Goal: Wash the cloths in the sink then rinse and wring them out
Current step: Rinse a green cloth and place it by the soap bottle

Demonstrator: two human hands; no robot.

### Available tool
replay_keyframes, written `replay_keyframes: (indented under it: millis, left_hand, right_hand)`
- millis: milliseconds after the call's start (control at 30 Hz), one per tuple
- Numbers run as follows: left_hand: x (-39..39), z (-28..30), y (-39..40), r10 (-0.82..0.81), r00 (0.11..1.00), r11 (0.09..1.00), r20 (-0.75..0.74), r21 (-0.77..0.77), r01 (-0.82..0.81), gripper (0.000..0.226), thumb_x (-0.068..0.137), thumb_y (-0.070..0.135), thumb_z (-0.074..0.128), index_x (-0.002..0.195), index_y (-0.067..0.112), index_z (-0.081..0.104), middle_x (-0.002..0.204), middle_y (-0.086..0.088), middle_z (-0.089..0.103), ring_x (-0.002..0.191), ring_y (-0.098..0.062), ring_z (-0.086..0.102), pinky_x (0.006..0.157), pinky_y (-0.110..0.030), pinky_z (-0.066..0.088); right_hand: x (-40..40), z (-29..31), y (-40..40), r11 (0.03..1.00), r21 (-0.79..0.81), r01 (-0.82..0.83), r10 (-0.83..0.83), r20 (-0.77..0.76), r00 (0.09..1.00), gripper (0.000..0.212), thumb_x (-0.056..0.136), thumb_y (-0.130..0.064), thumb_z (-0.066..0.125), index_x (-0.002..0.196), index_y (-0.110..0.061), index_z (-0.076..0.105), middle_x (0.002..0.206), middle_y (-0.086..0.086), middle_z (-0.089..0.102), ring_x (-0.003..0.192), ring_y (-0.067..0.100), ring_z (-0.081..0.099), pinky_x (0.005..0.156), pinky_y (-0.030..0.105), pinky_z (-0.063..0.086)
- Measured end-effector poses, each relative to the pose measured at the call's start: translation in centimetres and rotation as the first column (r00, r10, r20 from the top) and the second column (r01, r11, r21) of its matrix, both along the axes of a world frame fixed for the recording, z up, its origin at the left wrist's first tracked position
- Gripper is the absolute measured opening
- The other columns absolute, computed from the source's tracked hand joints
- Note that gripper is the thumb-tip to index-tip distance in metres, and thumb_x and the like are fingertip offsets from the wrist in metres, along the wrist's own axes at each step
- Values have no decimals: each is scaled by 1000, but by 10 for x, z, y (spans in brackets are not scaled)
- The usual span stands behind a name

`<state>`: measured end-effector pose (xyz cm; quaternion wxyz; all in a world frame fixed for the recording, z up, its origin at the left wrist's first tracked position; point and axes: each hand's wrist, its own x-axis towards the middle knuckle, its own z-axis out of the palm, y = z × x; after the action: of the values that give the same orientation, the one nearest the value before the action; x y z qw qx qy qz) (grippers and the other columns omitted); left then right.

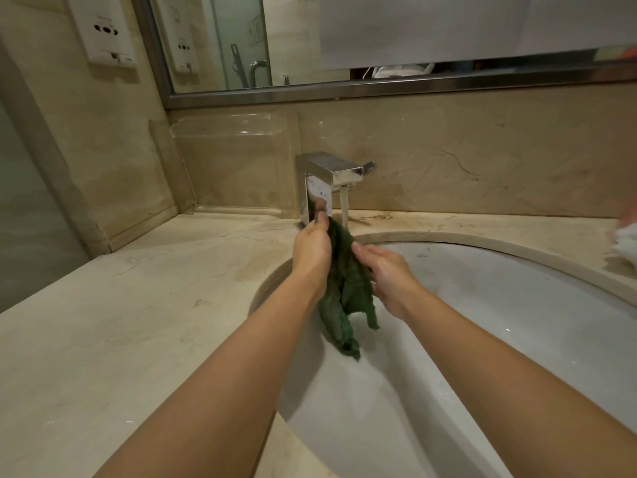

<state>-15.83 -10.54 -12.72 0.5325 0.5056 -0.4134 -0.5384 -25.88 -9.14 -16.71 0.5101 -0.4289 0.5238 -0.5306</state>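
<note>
Two hands work one dark green cloth (344, 288) above the basin of the sink (499, 305), just under the running tap (332, 174). Left hand (312, 248) pinches the cloth's top end at about 12 o'clock, close to the stream of water (344, 208). Right hand (386, 277) closes its grip on the cloth's middle from the 3 o'clock side, fingers curled onto the fabric.

Long axis of the cloth runs from 12 o'clock down to 6 o'clock: the upper end is bunched between the two hands, the free tail hangs below them toward the bowl. Both hands touch the cloth; the left is the nearer to the tap and the water. Whether the stream strikes the fabric itself cannot be told for certain; it falls just behind the top edge.

Judgement: rubbing or rinsing is in hand; wringing is not yet done. A twist would need the lower hand to take the hanging tail.

Surroundings: pale stone worktop (138, 305), wet near the tap; mirror (379, 39) at 12 o'clock; a white object (627, 243) at the 3 o'clock edge, too cropped to identify.
</note>
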Motion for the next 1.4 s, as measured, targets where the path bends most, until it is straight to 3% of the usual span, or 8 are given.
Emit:
replay_keyframes:
  millis: [167,433,667,800,933,1067,1267,1400]
  left_hand:
    - [0,-1,-2,72,996,997,57,-22,-71,43,104,39,33,133,15,54,126,-8,62,117,-25,57,103,-39,43]
    - [8,-8,-3,-54,969,992,243,126,24,36,83,28,75,112,11,62,104,-7,68,101,-25,63,91,-38,50]
    - [6,-10,-11,-66,938,986,340,166,9,32,98,30,54,113,2,60,97,-11,63,92,-25,61,82,-35,51]
    - [5,-8,-9,-55,969,977,239,212,3,31,102,26,35,109,6,59,107,-15,62,100,-28,57,85,-40,49]
    - [5,-4,-2,-373,928,871,-20,338,357,62,94,67,33,108,13,60,103,-12,64,97,-29,61,82,-40,49]
    - [6,-2,2,-477,867,839,139,364,403,51,85,64,56,103,16,64,100,-10,66,92,-26,62,76,-35,49]
    - [6,-7,-3,-303,942,932,146,254,261,40,86,41,68,110,10,66,100,-10,70,94,-26,66,88,-39,52]
    - [6,-4,-4,-100,992,977,82,197,82,30,91,39,62,98,11,63,95,-9,68,91,-26,65,96,-43,50]
  right_hand:
    - [0,-2,-1,997,-47,65,-63,32,997,15,87,-30,69,96,-17,67,98,7,74,94,24,69,84,37,56]
    - [0,-1,0,976,-61,209,-198,151,968,10,86,-25,71,93,-19,68,95,7,72,94,25,67,89,44,54]
    - [-2,6,-1,986,3,166,-158,314,936,1,93,-14,60,93,-13,60,95,15,69,92,32,67,88,49,54]
    - [-2,10,2,997,36,70,-79,391,917,4,93,-10,56,90,-12,56,97,18,66,95,37,63,90,53,51]
    - [-6,16,4,998,60,28,-50,419,906,3,91,-14,54,91,-12,56,96,17,65,93,36,61,87,48,50]
    - [-6,16,4,996,70,54,-74,338,938,5,89,-15,59,93,-12,62,106,18,66,103,36,61,95,52,48]
    - [-7,9,3,972,-21,233,-233,-18,972,13,84,-28,72,93,-18,69,97,6,70,94,23,65,86,38,54]
    - [-11,2,3,983,141,117,-109,-65,992,40,98,-47,45,96,-13,65,93,7,68,85,19,63,70,31,48]
